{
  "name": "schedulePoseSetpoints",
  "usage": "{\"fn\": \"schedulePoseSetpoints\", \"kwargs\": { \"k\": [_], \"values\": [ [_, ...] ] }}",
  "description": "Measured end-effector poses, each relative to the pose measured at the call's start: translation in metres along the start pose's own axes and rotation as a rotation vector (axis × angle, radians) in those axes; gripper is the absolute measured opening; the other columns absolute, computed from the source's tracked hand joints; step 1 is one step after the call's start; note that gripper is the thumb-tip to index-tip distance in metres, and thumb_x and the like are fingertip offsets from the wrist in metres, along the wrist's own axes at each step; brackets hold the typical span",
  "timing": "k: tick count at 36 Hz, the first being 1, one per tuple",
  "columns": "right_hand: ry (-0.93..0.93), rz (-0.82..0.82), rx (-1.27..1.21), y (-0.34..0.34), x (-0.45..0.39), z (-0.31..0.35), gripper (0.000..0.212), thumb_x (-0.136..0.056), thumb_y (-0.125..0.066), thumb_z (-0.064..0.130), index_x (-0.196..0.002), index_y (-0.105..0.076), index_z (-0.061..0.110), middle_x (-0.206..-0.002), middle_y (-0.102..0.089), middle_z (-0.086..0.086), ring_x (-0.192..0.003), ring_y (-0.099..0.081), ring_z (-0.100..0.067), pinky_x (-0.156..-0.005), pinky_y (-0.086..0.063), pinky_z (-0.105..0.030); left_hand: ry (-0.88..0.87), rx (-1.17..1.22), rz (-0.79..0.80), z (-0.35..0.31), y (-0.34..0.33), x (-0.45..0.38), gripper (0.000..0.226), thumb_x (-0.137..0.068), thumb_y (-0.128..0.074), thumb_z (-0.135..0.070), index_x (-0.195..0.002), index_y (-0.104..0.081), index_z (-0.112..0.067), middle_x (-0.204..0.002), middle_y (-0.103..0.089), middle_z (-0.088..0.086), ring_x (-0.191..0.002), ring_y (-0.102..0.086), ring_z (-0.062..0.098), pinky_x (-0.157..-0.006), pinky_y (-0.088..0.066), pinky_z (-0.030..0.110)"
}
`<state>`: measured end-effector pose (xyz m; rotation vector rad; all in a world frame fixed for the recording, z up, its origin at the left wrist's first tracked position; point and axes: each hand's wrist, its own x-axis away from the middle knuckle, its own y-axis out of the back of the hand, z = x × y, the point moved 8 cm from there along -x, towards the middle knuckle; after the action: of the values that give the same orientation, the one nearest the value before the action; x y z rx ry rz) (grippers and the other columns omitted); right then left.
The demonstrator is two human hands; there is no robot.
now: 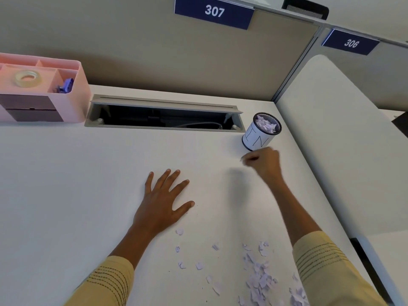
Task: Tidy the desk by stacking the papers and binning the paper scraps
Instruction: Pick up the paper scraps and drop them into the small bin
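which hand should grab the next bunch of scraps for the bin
Probably the right hand: the main scrap pile and the bin both lie on its side. The left hand rests flat on the desk.

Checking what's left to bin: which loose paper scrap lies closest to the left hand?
The lone scrap just below the left hand, by the wrist; every other scrap lies lower, toward the main pile.

Count taken on the white bench [88,173]. One small cylindrical bin with black mesh rim and white paper label [261,132], holding scraps. One pink plastic desk organiser [81,85], holding one roll of clear tape [27,78]. Two blue number plates: 307 [213,11] and 306 [351,43]. Two hands: left [163,202], right [265,162]. Torn pale paper scraps [260,277]: too many for an exact count.
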<state>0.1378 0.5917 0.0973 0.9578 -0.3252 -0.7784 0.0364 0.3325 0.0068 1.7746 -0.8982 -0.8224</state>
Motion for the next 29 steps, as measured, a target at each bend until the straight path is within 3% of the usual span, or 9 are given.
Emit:
{"fn": "schedulePoseSetpoints", "kwargs": {
  "k": [2,6,10,13,17,21,23,27,29],
  "values": [
    [-0.065,-0.127,-0.112,0.033,-0.013,-0.005,0.014,-0.07,-0.076,0.001,-0.083,-0.077,0.006,-0.081,-0.073,-0.007,-0.057,-0.054,0.019,-0.063,-0.037,0.002,-0.003,-0.004,-0.001,0.0,-0.001,0.0,0.067,-0.089,-0.028,-0.07,-0.138,-0.05,-0.03,-0.152,-0.037,0.0,-0.143,-0.027,0.02,-0.116,-0.01,0.054],
    [-0.149,-0.309,-0.191,0.08,-0.043,-0.011,0.021,-0.073,-0.075,0.006,-0.094,-0.076,0.005,-0.078,-0.068,-0.008,-0.071,-0.057,-0.007,-0.061,-0.036,-0.003,-0.005,0.0,-0.008,0.0,-0.001,0.0,0.067,-0.089,-0.027,-0.07,-0.137,-0.05,-0.03,-0.152,-0.037,0.0,-0.143,-0.028,0.02,-0.116,-0.01,0.054],
    [-0.186,-0.256,-0.156,0.082,-0.068,-0.016,0.027,-0.074,-0.069,0.0,-0.1,-0.074,0.002,-0.084,-0.068,-0.011,-0.069,-0.055,-0.01,-0.056,-0.035,-0.001,-0.001,-0.005,-0.009,0.0,-0.001,-0.001,0.067,-0.088,-0.028,-0.07,-0.136,-0.052,-0.03,-0.151,-0.039,-0.001,-0.143,-0.029,0.02,-0.115,-0.01,0.053],
    [-0.17,-0.216,-0.127,0.082,-0.074,-0.016,0.031,-0.077,-0.065,-0.001,-0.107,-0.071,0.006,-0.103,-0.071,-0.012,-0.083,-0.057,-0.011,-0.061,-0.037,-0.001,0.002,-0.006,-0.009,0.001,-0.002,-0.001,0.067,-0.088,-0.027,-0.071,-0.136,-0.052,-0.03,-0.15,-0.039,-0.001,-0.142,-0.029,0.019,-0.115,-0.01,0.053],
    [-0.177,-0.258,-0.214,0.098,-0.062,-0.02,0.03,-0.079,-0.062,0.002,-0.107,-0.071,0.01,-0.105,-0.071,-0.01,-0.087,-0.061,-0.013,-0.072,-0.049,-0.011,-0.001,-0.009,-0.003,0.001,-0.002,-0.001,0.068,-0.088,-0.027,-0.071,-0.135,-0.053,-0.03,-0.15,-0.04,0.0,-0.142,-0.03,0.021,-0.115,-0.01,0.054],
    [-0.192,-0.181,-0.367,0.105,-0.022,-0.029,0.022,-0.072,-0.066,0.008,-0.087,-0.074,0.022,-0.089,-0.072,-0.009,-0.088,-0.067,-0.028,-0.092,-0.053,-0.046,-0.001,-0.024,0.001,0.001,-0.001,-0.001,0.068,-0.088,-0.027,-0.07,-0.135,-0.054,-0.029,-0.15,-0.041,0.001,-0.141,-0.031,0.021,-0.115,-0.011,0.054],
    [-0.215,-0.096,-0.411,0.103,0.005,-0.036,0.02,-0.073,-0.07,0.007,-0.091,-0.074,0.016,-0.091,-0.072,-0.01,-0.09,-0.068,-0.028,-0.095,-0.052,-0.044,-0.002,-0.025,0.011,0.001,0.0,0.0,0.069,-0.088,-0.026,-0.07,-0.135,-0.053,-0.028,-0.15,-0.041,0.002,-0.141,-0.031,0.022,-0.115,-0.012,0.055],
    [-0.277,0.063,-0.31,0.099,0.061,-0.059,0.024,-0.077,-0.072,0.0,-0.1,-0.071,0.006,-0.097,-0.07,-0.011,-0.085,-0.065,-0.02,-0.079,-0.053,-0.017,0.006,-0.034,0.034,0.0,0.0,0.001,0.071,-0.087,-0.021,-0.072,-0.139,-0.047,-0.03,-0.154,-0.033,-0.001,-0.144,-0.024,0.02,-0.117,-0.004,0.052],
    [-0.342,0.118,-0.262,0.096,0.086,-0.079,0.026,-0.075,-0.076,0.002,-0.1,-0.071,0.007,-0.097,-0.07,-0.012,-0.084,-0.064,-0.021,-0.074,-0.053,-0.021,0.015,-0.014,0.035,0.003,0.0,0.0,0.074,-0.086,-0.018,-0.073,-0.141,-0.044,-0.031,-0.156,-0.028,-0.002,-0.146,-0.018,0.019,-0.117,0.002,0.049]
  ]
}}
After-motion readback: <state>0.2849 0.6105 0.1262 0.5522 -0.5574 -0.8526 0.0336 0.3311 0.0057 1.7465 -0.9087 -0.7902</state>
